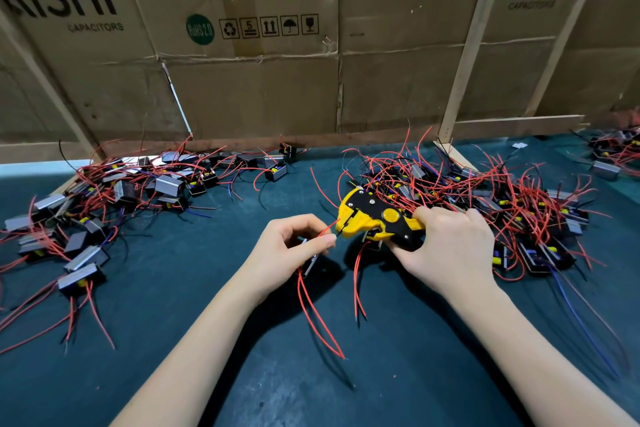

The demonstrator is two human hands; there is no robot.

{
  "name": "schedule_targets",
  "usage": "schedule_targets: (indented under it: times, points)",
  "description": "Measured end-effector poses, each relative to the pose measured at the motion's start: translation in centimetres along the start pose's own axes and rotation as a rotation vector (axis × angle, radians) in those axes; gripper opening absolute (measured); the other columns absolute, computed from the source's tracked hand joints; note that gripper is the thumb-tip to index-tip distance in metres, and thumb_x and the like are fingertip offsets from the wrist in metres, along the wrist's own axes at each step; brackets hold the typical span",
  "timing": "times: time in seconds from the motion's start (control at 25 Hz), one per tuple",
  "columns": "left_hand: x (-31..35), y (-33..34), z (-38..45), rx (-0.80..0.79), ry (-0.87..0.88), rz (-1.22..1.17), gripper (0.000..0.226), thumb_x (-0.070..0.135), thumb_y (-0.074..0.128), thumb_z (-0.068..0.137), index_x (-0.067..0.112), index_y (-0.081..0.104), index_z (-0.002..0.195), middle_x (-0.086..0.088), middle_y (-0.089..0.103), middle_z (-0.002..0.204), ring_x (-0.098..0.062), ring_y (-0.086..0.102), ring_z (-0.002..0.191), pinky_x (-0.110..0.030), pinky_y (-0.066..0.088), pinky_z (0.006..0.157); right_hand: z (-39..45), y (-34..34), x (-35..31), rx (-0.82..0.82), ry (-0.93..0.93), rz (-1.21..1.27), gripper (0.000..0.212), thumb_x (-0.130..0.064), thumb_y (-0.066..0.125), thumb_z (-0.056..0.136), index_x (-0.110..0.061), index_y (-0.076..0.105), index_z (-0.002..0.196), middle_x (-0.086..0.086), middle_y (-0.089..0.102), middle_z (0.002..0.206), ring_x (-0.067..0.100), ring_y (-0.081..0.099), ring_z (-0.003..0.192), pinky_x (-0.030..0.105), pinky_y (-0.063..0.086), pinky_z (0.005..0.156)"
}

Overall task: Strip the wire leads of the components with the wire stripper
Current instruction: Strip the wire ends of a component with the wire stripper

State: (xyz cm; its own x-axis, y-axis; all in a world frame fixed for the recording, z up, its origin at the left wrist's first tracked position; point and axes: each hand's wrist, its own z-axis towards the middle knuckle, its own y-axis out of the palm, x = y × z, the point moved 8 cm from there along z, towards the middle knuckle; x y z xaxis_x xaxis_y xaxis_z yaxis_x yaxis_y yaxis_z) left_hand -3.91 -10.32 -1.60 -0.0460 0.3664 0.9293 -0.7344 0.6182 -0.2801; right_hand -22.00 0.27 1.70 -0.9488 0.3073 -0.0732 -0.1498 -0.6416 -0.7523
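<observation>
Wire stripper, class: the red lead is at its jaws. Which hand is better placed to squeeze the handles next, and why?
Right. The right hand already grips the wire stripper by its handles; the left hand pinches the red lead at the jaws.

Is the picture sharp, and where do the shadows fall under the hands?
Head view: the wire stripper and both hands, left and right, look sharp; soft shadows lie on the green mat beneath the forearms; wide-angle distortion tilts the wooden slats; the far right corner is blurred.
</observation>
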Motion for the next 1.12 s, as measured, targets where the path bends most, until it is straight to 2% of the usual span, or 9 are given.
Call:
schedule_targets:
  times: [0.12,0.24,0.32,0.44,0.52,0.6,0.72,0.92,1.12]
  points:
    - [0.0,0.1,0.0,0.006,-0.004,-0.010,0.015,0.023,0.068,0.091,0.013,0.070,0.080,0.003,0.068,0.072,-0.008,0.060,0.070,-0.015,0.045,0.069,-0.1,0.5,0.2,-0.061,0.031,-0.005,0.047,-0.052,0.086,0.058,-0.014,0.058,0.057,0.006,0.061,0.056,0.032,0.060,0.056,0.032,0.037,0.061]
    - [0.1,0.1,-0.1,0.023,-0.033,-0.075,0.018,0.031,0.063,0.089,0.018,0.071,0.078,0.000,0.072,0.078,-0.006,0.064,0.074,-0.014,0.048,0.070,-0.1,1.0,0.4,-0.111,0.064,-0.007,0.047,-0.060,0.078,0.064,-0.017,0.062,0.063,0.005,0.064,0.062,0.033,0.062,0.066,0.029,0.030,0.059]
    - [0.2,0.2,-0.1,0.020,-0.037,-0.093,0.022,0.031,0.058,0.091,0.019,0.072,0.078,0.001,0.072,0.079,-0.004,0.063,0.072,-0.011,0.047,0.066,-0.1,1.0,0.5,-0.116,0.076,-0.012,0.044,-0.057,0.079,0.065,-0.016,0.062,0.061,0.007,0.062,0.059,0.033,0.062,0.063,0.027,0.028,0.056]
    - [0.6,0.3,-0.3,0.003,-0.011,-0.078,0.032,0.034,0.052,0.094,0.012,0.074,0.087,0.008,0.072,0.078,0.001,0.060,0.069,-0.008,0.043,0.062,-0.1,0.5,0.5,-0.050,0.089,0.019,0.046,-0.047,0.089,0.056,-0.014,0.057,0.052,0.007,0.056,0.049,0.032,0.058,0.050,0.025,0.029,0.053]
    - [0.6,0.3,-0.3,-0.004,-0.019,-0.072,0.037,0.037,0.049,0.095,0.011,0.077,0.091,0.009,0.070,0.076,0.000,0.057,0.067,-0.008,0.041,0.062,0.0,0.2,0.6,0.002,0.076,0.006,0.047,-0.052,0.085,0.058,-0.014,0.058,0.059,0.005,0.059,0.057,0.032,0.060,0.056,0.030,0.033,0.057]
    - [0.5,0.2,-0.4,-0.016,-0.037,-0.079,0.037,0.037,0.050,0.096,0.014,0.078,0.089,0.004,0.069,0.076,-0.005,0.056,0.070,-0.013,0.042,0.068,0.0,0.3,1.7,0.034,0.129,-0.001,0.049,-0.059,0.076,0.067,-0.014,0.059,0.070,0.004,0.062,0.069,0.031,0.062,0.069,0.036,0.035,0.067]
    - [0.6,0.4,-0.5,-0.078,-0.027,-0.036,0.036,0.032,0.049,0.099,0.016,0.078,0.084,-0.013,0.061,0.075,-0.011,0.053,0.071,-0.025,0.041,0.074,0.2,0.2,3.7,0.070,0.232,0.016,0.049,-0.061,0.072,0.071,-0.014,0.059,0.076,0.005,0.064,0.074,0.032,0.063,0.074,0.038,0.035,0.070]
    - [0.5,1.9,-0.6,-0.206,-0.045,0.032,0.037,0.038,0.049,0.098,0.023,0.076,0.078,-0.022,0.057,0.075,-0.021,0.046,0.070,-0.036,0.034,0.071,0.0,0.7,2.1,0.038,0.107,-0.027,0.051,-0.059,0.077,0.066,-0.012,0.061,0.079,0.005,0.063,0.077,0.031,0.062,0.077,0.039,0.034,0.072]
    - [0.2,1.8,-0.5,-0.211,-0.040,0.077,0.038,0.037,0.050,0.097,0.019,0.071,0.072,-0.015,0.062,0.074,-0.013,0.050,0.069,-0.036,0.038,0.071,-0.1,0.2,0.3,0.055,0.014,0.027,0.050,-0.052,0.084,0.057,-0.012,0.065,0.081,0.003,0.063,0.075,0.030,0.062,0.075,0.039,0.039,0.071]
